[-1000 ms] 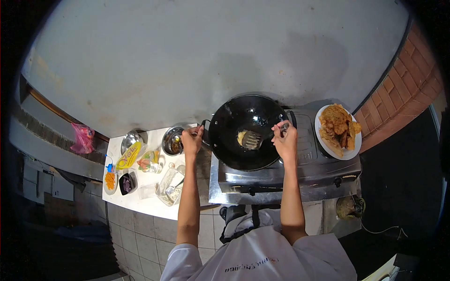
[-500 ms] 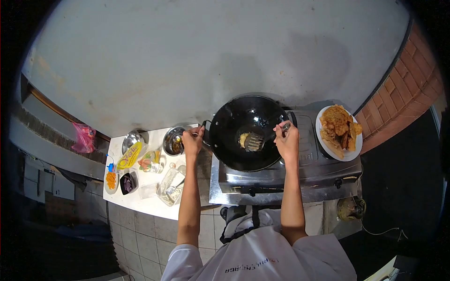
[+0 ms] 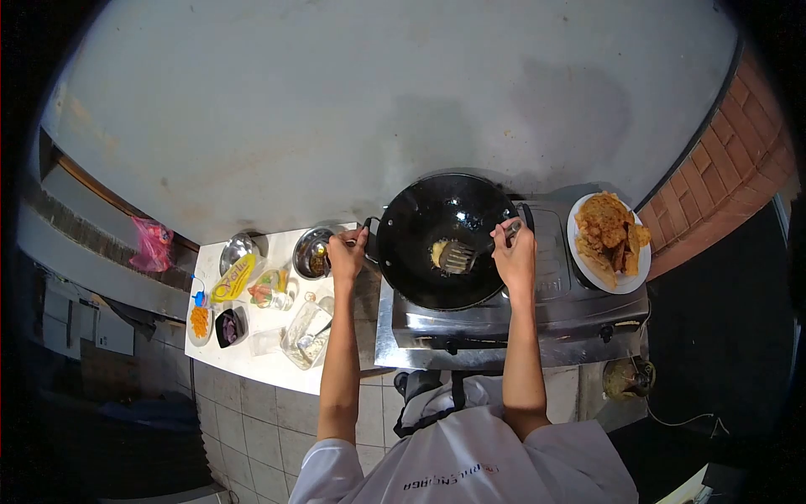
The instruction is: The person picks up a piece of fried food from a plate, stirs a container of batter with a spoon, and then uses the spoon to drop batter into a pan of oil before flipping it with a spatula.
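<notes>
A black wok (image 3: 420, 273) sits on the stove with a shiny film of oil inside. My right hand (image 3: 514, 250) is closed around the handle of a slotted spatula (image 3: 457, 258). The spatula's metal head rests at the wok's bottom, touching a small pale-golden clump of food (image 3: 437, 250). On the other side, my left hand (image 3: 345, 254) is closed at the wok's left loop handle (image 3: 369, 225); its fingers partly hide the grip. A steel bowl (image 3: 307, 249) with something yellowish-brown in it stands just left of that hand.
A white plate (image 3: 621, 288) of fried food stands right of the wok on the steel stove (image 3: 537, 338). The white table (image 3: 252, 374) on the left bears a clear container (image 3: 304, 340), a yellow packet (image 3: 234, 278), a dark bowl (image 3: 238, 314) and orange pieces (image 3: 199, 321). A wall rises behind.
The spatula's head and the clump have shifted very slightly to the right in the wok. Both hands keep almost the same place.
</notes>
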The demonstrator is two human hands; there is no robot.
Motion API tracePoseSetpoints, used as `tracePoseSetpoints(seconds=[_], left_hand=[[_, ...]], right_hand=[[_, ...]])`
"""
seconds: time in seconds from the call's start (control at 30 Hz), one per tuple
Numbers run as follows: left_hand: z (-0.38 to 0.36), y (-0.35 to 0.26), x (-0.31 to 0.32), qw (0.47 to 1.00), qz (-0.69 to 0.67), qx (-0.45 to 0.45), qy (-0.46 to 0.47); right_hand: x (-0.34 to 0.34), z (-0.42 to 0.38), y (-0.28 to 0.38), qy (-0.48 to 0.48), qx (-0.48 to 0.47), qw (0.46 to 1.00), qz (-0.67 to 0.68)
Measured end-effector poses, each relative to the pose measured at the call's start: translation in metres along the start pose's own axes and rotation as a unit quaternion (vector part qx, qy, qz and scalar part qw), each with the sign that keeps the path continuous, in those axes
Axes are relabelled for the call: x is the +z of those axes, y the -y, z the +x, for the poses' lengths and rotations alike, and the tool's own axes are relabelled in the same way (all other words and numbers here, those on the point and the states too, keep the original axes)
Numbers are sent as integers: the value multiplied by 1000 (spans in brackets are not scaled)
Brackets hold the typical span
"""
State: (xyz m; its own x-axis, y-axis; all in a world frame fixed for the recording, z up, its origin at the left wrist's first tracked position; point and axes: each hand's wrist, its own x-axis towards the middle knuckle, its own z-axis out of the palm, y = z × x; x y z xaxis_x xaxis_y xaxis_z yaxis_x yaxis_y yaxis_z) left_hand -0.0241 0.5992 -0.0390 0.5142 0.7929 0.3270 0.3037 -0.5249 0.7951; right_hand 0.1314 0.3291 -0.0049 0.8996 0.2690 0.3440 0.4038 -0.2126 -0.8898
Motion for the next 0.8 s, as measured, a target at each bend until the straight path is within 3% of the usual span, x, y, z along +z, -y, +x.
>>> tracePoseSetpoints(seconds=[0.8], left_hand=[[-2,-12,-4,1000,3,-5,2]], right_hand=[[4,0,17,-8,-7,1000,-10]])
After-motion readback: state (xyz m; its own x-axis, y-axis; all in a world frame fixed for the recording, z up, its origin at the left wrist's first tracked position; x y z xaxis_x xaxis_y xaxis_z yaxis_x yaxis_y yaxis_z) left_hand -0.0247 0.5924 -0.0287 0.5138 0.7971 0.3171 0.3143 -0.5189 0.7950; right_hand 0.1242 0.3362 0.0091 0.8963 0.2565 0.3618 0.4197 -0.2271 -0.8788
